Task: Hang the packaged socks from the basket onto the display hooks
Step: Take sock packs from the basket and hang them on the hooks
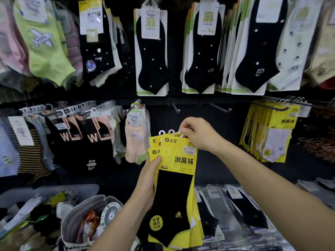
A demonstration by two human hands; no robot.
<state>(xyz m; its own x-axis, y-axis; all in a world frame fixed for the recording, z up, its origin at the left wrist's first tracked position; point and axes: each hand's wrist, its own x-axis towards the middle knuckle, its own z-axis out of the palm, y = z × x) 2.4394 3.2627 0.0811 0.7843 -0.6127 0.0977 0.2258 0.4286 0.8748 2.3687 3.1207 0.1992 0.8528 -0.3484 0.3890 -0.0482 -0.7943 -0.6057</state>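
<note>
Gripping a fanned stack of yellow-carded black socks (174, 189) low in the centre of the frame, the left hand (147, 180) has its fingers wrapped behind the bundle and its thumb pressed flat on the front card. That grip looks meant to hold several packs squared up as one while a single pack gets picked out. Lower left, the grey basket (76, 188) sits within easy reach with more packaged pairs heaped inside, and just beside it is a grey tote bag (72, 223) with a small white fan (110, 212) poking out. Up at the top of the stack, the right hand (199, 134) has its fingers bunched together, pinching the white hanger loop (180, 133) of the front pack, and two more loops stand free to its left. Pinching there makes sense, since the loop is the part that must slide over a peg, so this reads as readying one pack to hang. Behind the hands, centre frame, two bare hooks (176, 108) jut from the dark panel with nothing on them, the likely target. At the right of the frame, matching yellow packs (280, 131) already fill a peg, so the newcomers look set to hang near their own kind. To the left hangs a peach pair (135, 140), and farthest off, across the top of the frame, runs a row of black dotted socks (152, 51).
</note>
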